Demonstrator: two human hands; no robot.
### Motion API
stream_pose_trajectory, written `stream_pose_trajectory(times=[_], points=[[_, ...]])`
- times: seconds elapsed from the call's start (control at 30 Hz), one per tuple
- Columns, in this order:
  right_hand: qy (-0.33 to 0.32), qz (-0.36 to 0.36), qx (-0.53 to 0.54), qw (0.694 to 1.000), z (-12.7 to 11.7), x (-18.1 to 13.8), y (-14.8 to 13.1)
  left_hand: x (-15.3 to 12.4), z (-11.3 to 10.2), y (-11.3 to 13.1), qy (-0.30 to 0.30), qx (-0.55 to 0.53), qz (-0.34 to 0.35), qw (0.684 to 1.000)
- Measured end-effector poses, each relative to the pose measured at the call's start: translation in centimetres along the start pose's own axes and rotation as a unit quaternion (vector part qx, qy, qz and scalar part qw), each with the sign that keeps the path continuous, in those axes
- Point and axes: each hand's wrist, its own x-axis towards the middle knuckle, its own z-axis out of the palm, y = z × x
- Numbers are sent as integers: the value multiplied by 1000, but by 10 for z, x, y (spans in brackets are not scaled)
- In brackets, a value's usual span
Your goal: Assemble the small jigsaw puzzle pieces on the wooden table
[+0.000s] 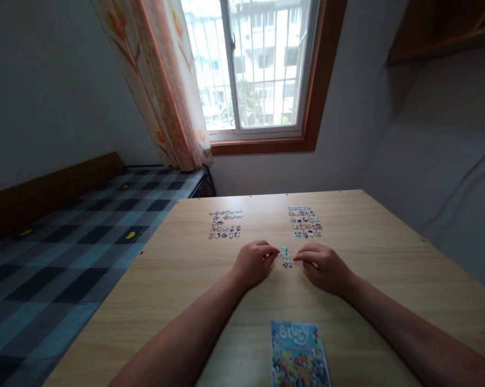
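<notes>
A small strip of joined jigsaw pieces (286, 262) lies on the table between my two hands, light blue and yellow at its far end. My left hand (255, 264) rests to its left, fingers bent together, with the fingertips at the upper left edge of the strip. On the other side, my right hand (322, 267) has its index finger stretched toward the strip, a slight gap from it, and the thumb apart below. Farther back lie rows of loose jigsaw pieces (225, 232) on the left and another block of loose jigsaw pieces (305, 221) on the right.
A blue picture sheet marked "Bluey" (299, 355) lies near me on the wooden table (178, 301). Left of the table is a bed with a checked cover (65, 269). Behind stand a window (262, 70) and a flowered curtain (162, 70).
</notes>
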Motion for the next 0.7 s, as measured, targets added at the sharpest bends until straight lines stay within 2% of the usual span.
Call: stream_pose_trajectory(times=[0.27, 0.4, 0.5, 0.6, 0.7], points=[[23, 8, 0, 1000, 1, 3, 0, -2, -2, -2, 14, 9, -21, 1000], [30, 6, 2, 1000, 3, 3, 2, -1, -6, 2, 47, 118, -2, 992], [39, 9, 4, 999, 5, 2, 6, 2, -14, 8, 41, 208, -5, 977], [52, 16, 3, 999, 7, 2, 10, 11, -32, 3, 28, 272, -70, 959], [65, 28, 3, 997, 9, 2, 13, 24, -59, -23, 33, 309, -188, 932]])
